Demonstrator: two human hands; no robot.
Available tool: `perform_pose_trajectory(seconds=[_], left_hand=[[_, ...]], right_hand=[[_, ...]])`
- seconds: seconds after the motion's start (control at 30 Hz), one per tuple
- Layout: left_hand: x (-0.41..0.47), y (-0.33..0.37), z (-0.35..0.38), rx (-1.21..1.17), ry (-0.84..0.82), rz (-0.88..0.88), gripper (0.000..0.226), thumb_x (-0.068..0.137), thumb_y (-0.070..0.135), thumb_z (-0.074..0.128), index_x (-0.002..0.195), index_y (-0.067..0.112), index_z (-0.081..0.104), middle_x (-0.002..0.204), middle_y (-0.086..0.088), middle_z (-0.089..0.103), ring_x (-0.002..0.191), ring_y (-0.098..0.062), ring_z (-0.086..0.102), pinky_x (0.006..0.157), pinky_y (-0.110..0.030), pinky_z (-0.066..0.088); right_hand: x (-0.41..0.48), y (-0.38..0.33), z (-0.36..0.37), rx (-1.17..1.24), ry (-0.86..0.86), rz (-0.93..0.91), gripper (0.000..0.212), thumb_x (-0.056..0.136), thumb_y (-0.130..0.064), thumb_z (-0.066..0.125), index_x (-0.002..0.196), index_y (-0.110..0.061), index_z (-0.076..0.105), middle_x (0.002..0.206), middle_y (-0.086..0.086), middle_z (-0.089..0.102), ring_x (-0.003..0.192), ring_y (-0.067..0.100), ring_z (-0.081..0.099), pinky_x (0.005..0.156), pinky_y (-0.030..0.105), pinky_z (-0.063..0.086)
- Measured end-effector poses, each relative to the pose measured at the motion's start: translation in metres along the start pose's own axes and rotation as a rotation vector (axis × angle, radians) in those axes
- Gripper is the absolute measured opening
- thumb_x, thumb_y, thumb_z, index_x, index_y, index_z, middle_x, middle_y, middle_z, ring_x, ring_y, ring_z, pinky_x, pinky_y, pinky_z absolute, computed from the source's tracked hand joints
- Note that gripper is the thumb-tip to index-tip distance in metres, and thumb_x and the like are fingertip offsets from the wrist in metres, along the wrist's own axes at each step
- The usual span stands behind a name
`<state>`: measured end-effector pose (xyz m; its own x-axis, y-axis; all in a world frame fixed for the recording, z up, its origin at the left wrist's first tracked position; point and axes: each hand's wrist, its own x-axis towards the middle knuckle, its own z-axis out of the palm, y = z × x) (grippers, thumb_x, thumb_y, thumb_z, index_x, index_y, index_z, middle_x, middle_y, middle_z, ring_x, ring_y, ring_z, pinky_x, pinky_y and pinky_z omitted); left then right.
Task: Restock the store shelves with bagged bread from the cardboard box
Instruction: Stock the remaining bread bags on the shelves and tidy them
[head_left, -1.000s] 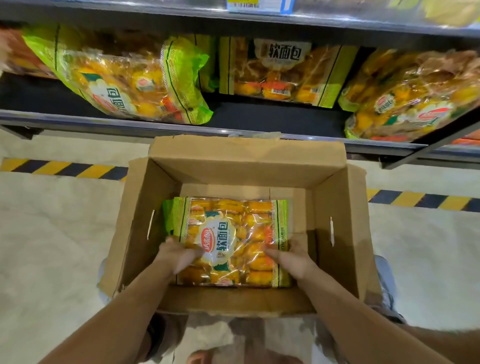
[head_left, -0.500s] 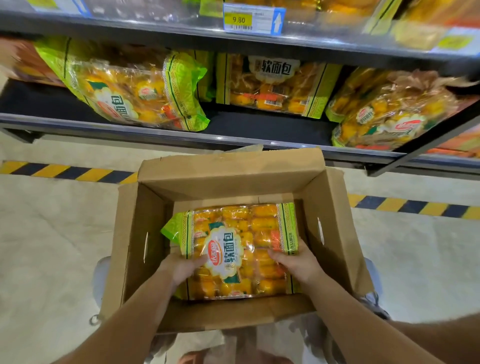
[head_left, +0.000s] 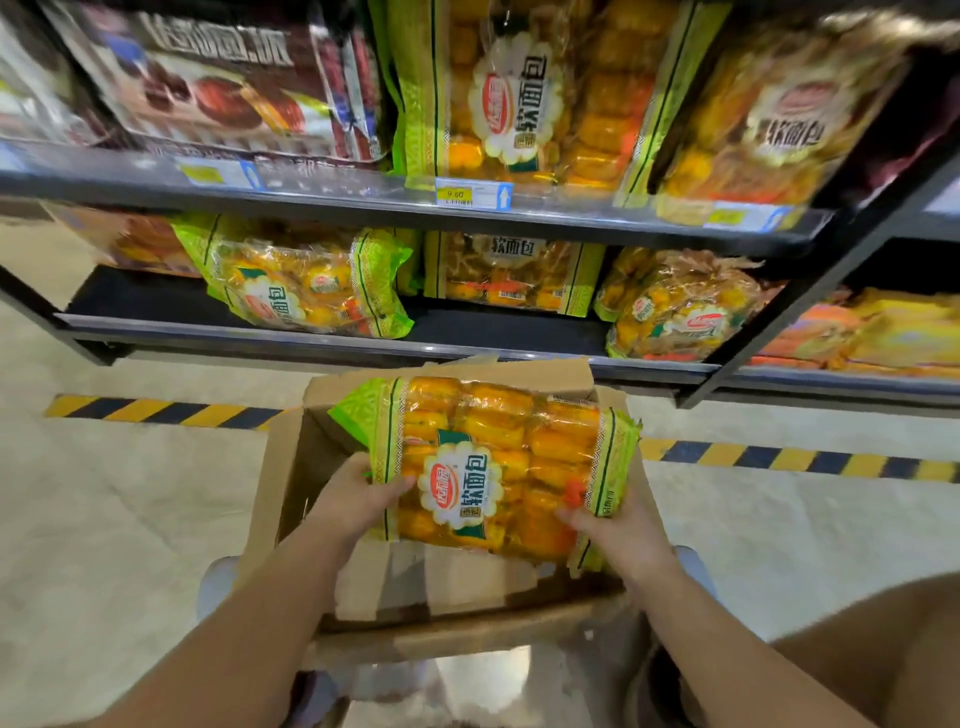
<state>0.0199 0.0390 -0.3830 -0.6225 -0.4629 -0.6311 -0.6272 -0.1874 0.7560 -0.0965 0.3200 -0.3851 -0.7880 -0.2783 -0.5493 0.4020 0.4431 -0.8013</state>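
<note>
A bag of bread (head_left: 498, 462), clear with green ends and orange rolls inside, is lifted above the open cardboard box (head_left: 291, 467). My left hand (head_left: 353, 499) grips its left near edge and my right hand (head_left: 618, 530) grips its right near corner. The box floor under the bag looks bare. On the lower shelf (head_left: 363, 343) lie three similar bread bags (head_left: 306, 286), with dark free space between them. Two more such bags (head_left: 519, 88) stand on the upper shelf (head_left: 363, 200).
A dark-printed bag (head_left: 223, 78) stands at the upper shelf's left. A price tag (head_left: 470, 195) hangs on that shelf's edge. Yellow and black floor tape (head_left: 156, 410) runs below the rack. A black upright post (head_left: 810, 291) slants at the right. Orange packs (head_left: 872, 332) fill the neighbouring rack.
Both hands have raised the bread bag out of the box toward the shelves. The view has tilted upward, bringing the upper shelf into sight.
</note>
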Motion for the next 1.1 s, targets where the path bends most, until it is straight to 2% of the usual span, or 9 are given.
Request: perform_pose_trajectory(seconds=[0.2,0.33,0.47,0.67,0.8,0.87,0.93,1.03,1.1], left_hand=[[-0.013,0.055,-0.004,-0.059,-0.014,0.142,0.035,0.09,0.014,0.078,0.122,0.013,0.063,0.108,-0.007,0.075,0.099,-0.021,0.071,0.083,-0.034,0.056],[-0.011,0.086,-0.002,-0.124,-0.011,0.22,0.05,0.083,0.028,0.084,0.128,0.022,0.065,0.116,-0.003,0.077,0.114,-0.025,0.07,0.109,-0.055,0.047],[0.003,0.112,0.006,-0.221,-0.039,0.274,0.061,0.08,0.033,0.083,0.136,0.025,0.059,0.125,0.001,0.074,0.122,-0.022,0.066,0.116,-0.05,0.041],[0.037,0.14,0.018,-0.322,-0.013,0.349,0.046,0.096,0.011,0.07,0.136,0.024,0.051,0.133,0.001,0.066,0.125,-0.016,0.061,0.111,-0.037,0.045],[0.077,0.152,0.026,-0.396,0.059,0.325,0.077,0.095,0.006,0.071,0.159,0.012,0.028,0.159,-0.009,0.043,0.132,-0.025,0.057,0.114,-0.041,0.046],[0.096,0.158,0.032,-0.401,0.054,0.322,0.084,0.096,0.001,0.067,0.161,0.006,0.016,0.15,-0.003,0.043,0.131,-0.026,0.056,0.116,-0.042,0.044],[0.114,0.161,0.036,-0.351,0.055,0.323,0.08,0.096,-0.001,0.066,0.16,0.002,0.016,0.137,-0.001,0.046,0.126,-0.025,0.054,0.118,-0.043,0.041],[0.134,0.164,0.033,-0.249,0.02,0.309,0.097,0.089,0.016,0.079,0.161,0.006,0.013,0.16,-0.015,0.034,0.138,-0.027,0.048,0.12,-0.048,0.037],[0.148,0.159,0.03,-0.17,-0.022,0.282,0.081,0.082,0.026,0.084,0.146,0.012,0.036,0.151,-0.013,0.048,0.137,-0.026,0.051,0.119,-0.047,0.038]], right_hand=[[-0.016,-0.053,-0.022,0.03,0.091,-0.176,0.072,0.081,-0.023,0.086,0.142,-0.031,0.048,0.127,-0.009,0.064,0.12,0.016,0.06,0.092,0.032,0.051],[-0.008,-0.096,-0.038,-0.01,0.121,-0.311,0.065,0.083,-0.021,0.084,0.138,-0.03,0.05,0.125,-0.011,0.065,0.116,0.011,0.063,0.089,0.028,0.053],[0.016,-0.132,-0.046,-0.127,0.261,-0.401,0.058,0.08,-0.026,0.085,0.131,-0.028,0.057,0.125,-0.004,0.064,0.115,0.016,0.062,0.101,0.044,0.054],[0.067,-0.165,-0.046,0.0,0.251,-0.339,0.035,0.098,-0.011,0.062,0.128,-0.026,0.053,0.107,-0.013,0.062,0.112,0.017,0.057,0.097,0.034,0.043],[0.107,-0.168,-0.044,0.074,0.212,-0.236,0.021,0.098,-0.02,0.061,0.109,-0.022,0.044,0.093,-0.021,0.043,0.101,0.016,0.047,0.093,0.034,0.035],[0.129,-0.165,-0.042,0.088,0.226,-0.186,0.025,0.094,-0.023,0.066,0.112,-0.021,0.049,0.097,-0.013,0.05,0.105,0.022,0.052,0.09,0.037,0.037],[0.151,-0.16,-0.039,0.103,0.246,-0.132,0.033,0.092,-0.024,0.069,0.116,-0.018,0.046,0.094,-0.01,0.05,0.097,0.021,0.053,0.088,0.039,0.038],[0.182,-0.152,-0.038,0.083,0.255,-0.1,0.033,0.086,-0.026,0.074,0.11,-0.017,0.052,0.098,-0.005,0.058,0.105,0.026,0.057,0.094,0.044,0.045],[0.196,-0.151,-0.038,0.065,0.262,-0.092,0.029,0.092,-0.023,0.071,0.106,-0.017,0.046,0.09,-0.007,0.051,0.104,0.025,0.051,0.089,0.04,0.041]])
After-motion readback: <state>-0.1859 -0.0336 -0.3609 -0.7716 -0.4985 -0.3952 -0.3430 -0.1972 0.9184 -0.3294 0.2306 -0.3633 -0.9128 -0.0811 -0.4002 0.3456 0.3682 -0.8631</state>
